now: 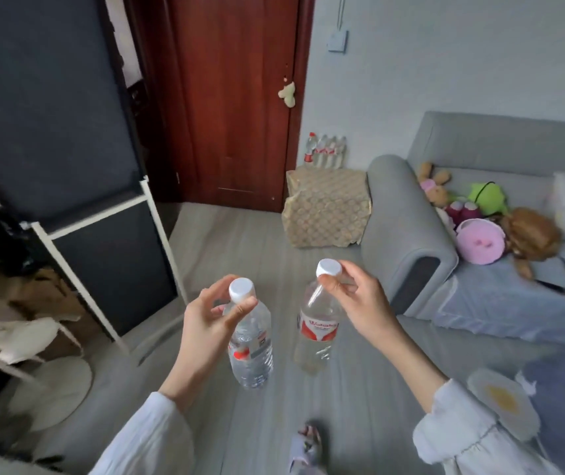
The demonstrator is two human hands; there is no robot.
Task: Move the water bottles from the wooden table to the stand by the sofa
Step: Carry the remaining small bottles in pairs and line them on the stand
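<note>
Both hands are closed on bottles held by the neck above the grey floor point(240, 234): the left hand point(211, 323) pinches the left bottle point(250, 344) just under its white cap, and the right hand point(360, 299) grips the right bottle point(317, 327), red label facing the camera, the same way. Ahead, the stand point(325, 207), draped in a patterned cover, sits against the arm of the grey sofa point(411, 241), with a row of other bottles point(325, 150) at its back edge by the wall.
</note>
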